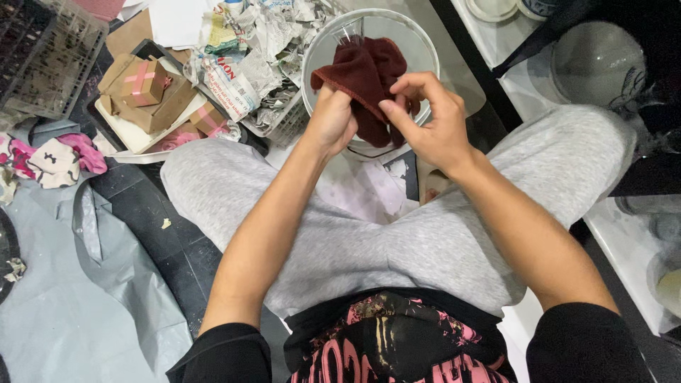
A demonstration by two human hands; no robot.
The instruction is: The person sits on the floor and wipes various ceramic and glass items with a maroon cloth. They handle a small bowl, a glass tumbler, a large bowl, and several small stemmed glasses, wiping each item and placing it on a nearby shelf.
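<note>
Seated person, head view looking down over grey-trousered legs to a cluttered floor. Left hand (332, 122) is closed around the lower left part of a dark red cloth (365, 78), fingers curled tight and mostly hidden behind the fabric; it seems to grip something wrapped inside, what exactly cannot be told. Right hand (429, 117) holds the cloth's right side: thumb and forefinger pinched narrow on a fold, the other fingers bent loosely over the edge, not spread. Both hands touch the cloth and sit just beside each other. The cloth hangs bunched between them, far of the knees, directly over one round clear basin (425, 42). One clear glass rim (347, 32) pokes out at the cloth's top, apparently the wrapped piece. Left of the basin: a heap of crumpled newspaper (262, 57), sheets too tangled to count, lying partly in a white wire basket (287, 124). Further left, two small brown boxes taped with pink crosses (142, 81), resting on a white tray (131, 135) with larger cardboard. Far left corner: one dark crate (42, 57). Near left: grey plastic sheeting (92, 284) on dark floor, and one pink and white rag bundle (60, 159). Right side: one rounded grey glass vessel (596, 60) on a white surface.
</note>
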